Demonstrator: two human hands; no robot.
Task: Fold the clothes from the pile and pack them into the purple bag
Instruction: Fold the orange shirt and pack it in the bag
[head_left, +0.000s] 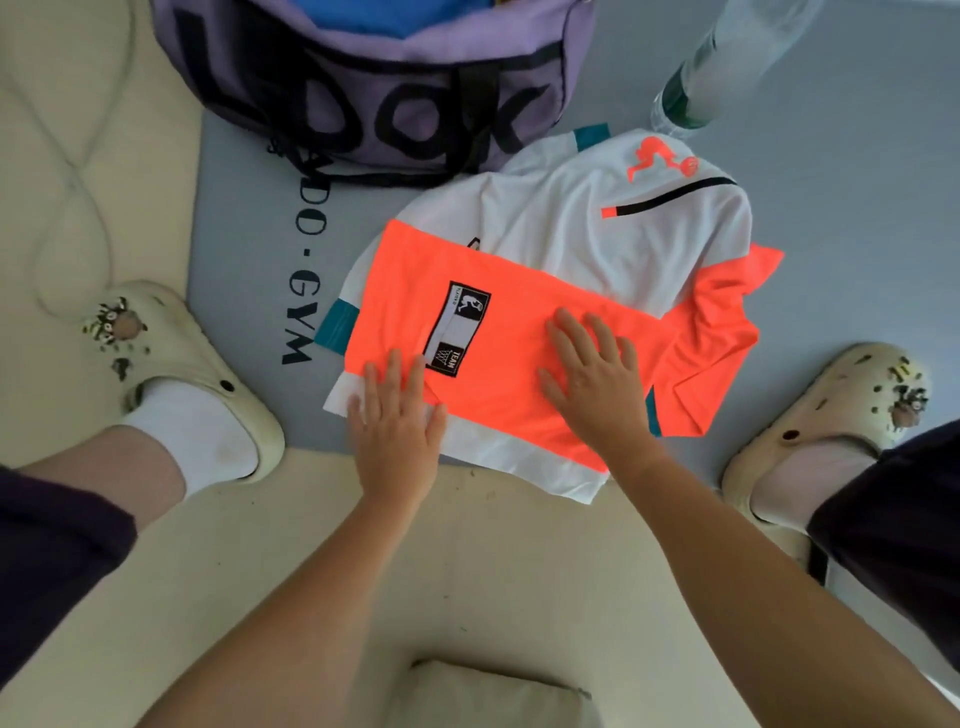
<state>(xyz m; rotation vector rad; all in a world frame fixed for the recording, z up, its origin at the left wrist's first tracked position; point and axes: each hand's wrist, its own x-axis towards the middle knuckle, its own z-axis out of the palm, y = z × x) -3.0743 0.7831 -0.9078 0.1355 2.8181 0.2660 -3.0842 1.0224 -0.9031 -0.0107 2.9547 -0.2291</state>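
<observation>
An orange, white & teal sports jersey (545, 291) is laid flat on a grey gym mat (244, 249) w/ dark lettering, near the mat's front edge; its white hem hangs slightly over that edge onto the cream floor (467, 571). The jersey is partly folded: an orange panel w/ a black-and-white patch is turned over the white part, & an orange sleeve is seen bunched at the right side.

The left hand (397, 421) is pressed flat on the jersey's lower left portion, across the orange/white border, fingers spread, nothing gripped. The right hand (595, 374) is laid flat on the orange panel just right of the patch, fingers also spread, palm down, no grip taken on the cloth.

The purple fabric bag (395, 98) w/ large black letters & black straps is set at the mat's far edge, just beyond the jersey, touching or nearly touching its white shoulder. The bag's top is open & blue fabric (389, 15) is seen inside. A clear plastic bottle (727, 62) is stood on the mat to the right of the bag, near the jersey's far corner.

Cream clogs w/ charms (171, 364) are worn on both feet, placed either side of the jersey.
</observation>
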